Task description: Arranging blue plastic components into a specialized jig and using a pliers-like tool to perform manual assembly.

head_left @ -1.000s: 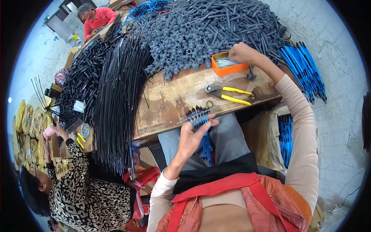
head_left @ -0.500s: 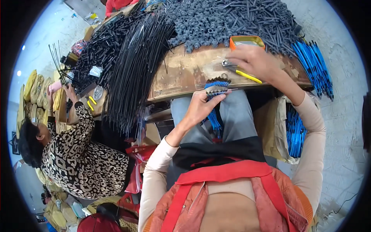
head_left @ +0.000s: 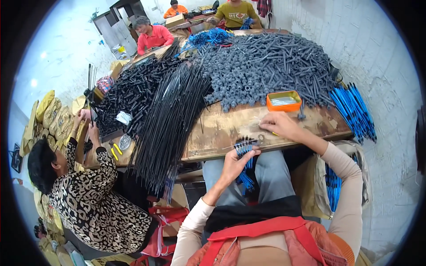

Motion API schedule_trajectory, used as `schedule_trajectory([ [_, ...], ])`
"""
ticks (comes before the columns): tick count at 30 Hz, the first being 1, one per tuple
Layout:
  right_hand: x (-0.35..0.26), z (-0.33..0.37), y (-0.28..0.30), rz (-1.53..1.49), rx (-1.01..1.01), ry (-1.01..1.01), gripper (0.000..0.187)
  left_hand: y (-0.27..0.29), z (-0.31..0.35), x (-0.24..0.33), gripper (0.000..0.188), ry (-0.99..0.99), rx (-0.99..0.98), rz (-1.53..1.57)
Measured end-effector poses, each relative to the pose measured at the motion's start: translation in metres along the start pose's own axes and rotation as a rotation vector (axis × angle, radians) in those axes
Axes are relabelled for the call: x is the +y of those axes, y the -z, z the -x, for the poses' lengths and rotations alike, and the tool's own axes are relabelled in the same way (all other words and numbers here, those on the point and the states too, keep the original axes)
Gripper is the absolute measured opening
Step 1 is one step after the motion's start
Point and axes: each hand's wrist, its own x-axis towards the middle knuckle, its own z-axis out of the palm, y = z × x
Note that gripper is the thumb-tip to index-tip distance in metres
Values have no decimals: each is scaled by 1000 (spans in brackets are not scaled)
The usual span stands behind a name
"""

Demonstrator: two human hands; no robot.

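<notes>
My left hand (head_left: 235, 166) is closed on a bundle of thin blue rods with black ends (head_left: 246, 151), held at the table's front edge above my lap. The rods' lower ends hang between my knees, and a thin metal wire sticks out to the left by the black ends. My right hand (head_left: 283, 126) is over the tabletop to the right of the bundle, fingers curled together. Under it shows a bit of a yellow handle (head_left: 275, 133); whether my fingers grip it or something thin is hidden. A small metal ring (head_left: 261, 138) lies beside the bundle.
An orange tray (head_left: 284, 106) of thin metal pins stands beyond my right hand. Grey plastic parts (head_left: 266, 66) are heaped behind it. Long black rods (head_left: 173, 128) overhang the edge at left. Blue rods (head_left: 353, 111) lie at right, above a sack (head_left: 361, 177). A co-worker (head_left: 97, 199) sits at left.
The view has tilted up, bringing more people at the far end into sight. My right hand has come down from near the orange tray to the tabletop nearer me. My left hand still holds the bundle.
</notes>
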Motion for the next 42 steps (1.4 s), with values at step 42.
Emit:
schedule_trajectory([
  [42,-82,14,5,36,112,54,42,21,-22,3,21,29,3,74],
])
